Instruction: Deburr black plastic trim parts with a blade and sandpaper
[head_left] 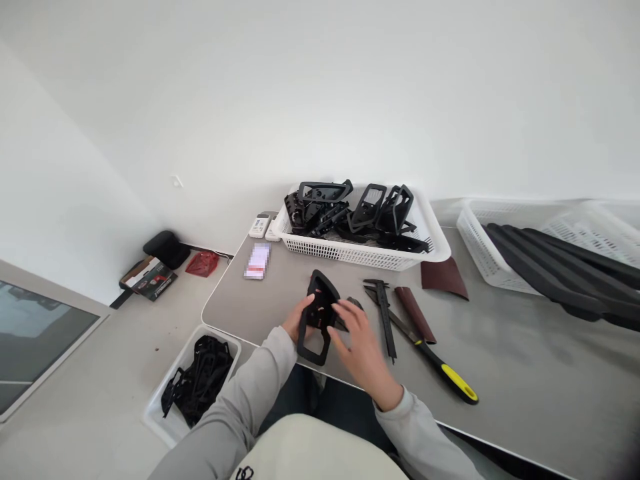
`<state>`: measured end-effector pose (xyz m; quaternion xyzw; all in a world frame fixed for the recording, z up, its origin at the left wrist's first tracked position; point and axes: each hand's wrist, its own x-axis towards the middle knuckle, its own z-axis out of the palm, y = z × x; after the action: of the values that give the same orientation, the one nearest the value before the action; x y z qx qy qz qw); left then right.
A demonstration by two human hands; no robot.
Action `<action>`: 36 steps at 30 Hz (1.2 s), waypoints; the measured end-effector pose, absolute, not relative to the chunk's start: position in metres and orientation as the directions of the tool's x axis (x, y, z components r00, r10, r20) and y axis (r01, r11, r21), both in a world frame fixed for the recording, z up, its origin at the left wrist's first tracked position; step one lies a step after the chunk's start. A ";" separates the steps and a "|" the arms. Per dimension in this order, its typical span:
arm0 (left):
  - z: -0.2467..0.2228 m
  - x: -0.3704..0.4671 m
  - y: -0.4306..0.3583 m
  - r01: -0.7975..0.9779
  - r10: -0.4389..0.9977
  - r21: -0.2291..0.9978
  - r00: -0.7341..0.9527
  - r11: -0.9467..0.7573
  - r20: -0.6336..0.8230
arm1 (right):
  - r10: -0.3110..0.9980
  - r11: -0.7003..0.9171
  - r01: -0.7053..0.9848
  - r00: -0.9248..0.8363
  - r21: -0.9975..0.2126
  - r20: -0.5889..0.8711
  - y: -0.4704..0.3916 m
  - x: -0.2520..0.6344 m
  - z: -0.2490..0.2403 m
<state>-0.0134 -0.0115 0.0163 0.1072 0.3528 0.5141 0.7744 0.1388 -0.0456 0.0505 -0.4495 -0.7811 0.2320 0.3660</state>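
Note:
A black plastic frame (327, 291) with a long opening stands tilted over the table's front edge. My left hand (299, 319) grips its left side; the fingers behind it are partly hidden. At the frame's right side is my right hand (363, 347), fingers spread and the tips at or close to the rim; contact is unclear. Just behind those fingers lies a dark piece (354, 305), mostly covered. To the right rest a black caliper (384, 317) and a file-like tool (445, 371) with a black and yellow handle.
A white basket (345, 253) of similar black frames stands at the back. Brown sandpaper-like sheets (444, 277) lie right of it. Another white basket (480, 250) holds long black parts (555, 273). A phone (258, 260) lies left; a bin (167, 400) of black parts is below.

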 end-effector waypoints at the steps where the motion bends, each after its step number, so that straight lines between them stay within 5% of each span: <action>1: 0.014 -0.013 -0.009 -0.735 0.883 0.522 0.230 0.434 -0.410 | 0.927 0.375 0.513 -0.230 -0.772 0.297 -0.043 0.141 0.043; 4: 0.007 -0.008 -0.005 -0.733 0.881 0.499 0.315 0.462 -0.354 | 0.973 0.193 0.420 -0.200 -0.887 0.117 -0.038 0.141 0.024; 9: -0.003 -0.004 0.000 -0.765 0.863 0.421 0.350 0.487 -0.363 | 0.974 0.207 0.491 -0.185 -0.846 0.130 -0.026 0.142 0.014; 14: 0.000 -0.014 0.010 -0.810 0.853 0.378 0.260 0.448 -0.452 | 0.970 0.137 0.813 0.005 -0.566 0.241 -0.012 0.182 0.008; 19: -0.001 -0.013 0.016 -0.811 0.825 0.352 0.257 0.467 -0.503 | 0.991 0.040 0.934 0.009 -0.354 0.134 -0.011 0.218 -0.016; 28: -0.011 -0.005 0.018 -0.781 0.850 0.419 0.259 0.464 -0.459 | 0.987 -0.105 0.879 0.149 -0.465 0.057 0.003 0.221 -0.028; 36: 0.002 -0.006 0.019 -0.763 0.833 0.409 0.297 0.501 -0.466 | 0.963 -0.153 0.634 0.269 -0.758 0.030 0.009 0.234 -0.035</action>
<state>-0.0062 0.0186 0.0023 0.0546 0.3239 0.4966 0.8035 0.2343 0.0087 -0.0347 -0.7200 -0.5544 0.2413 0.3406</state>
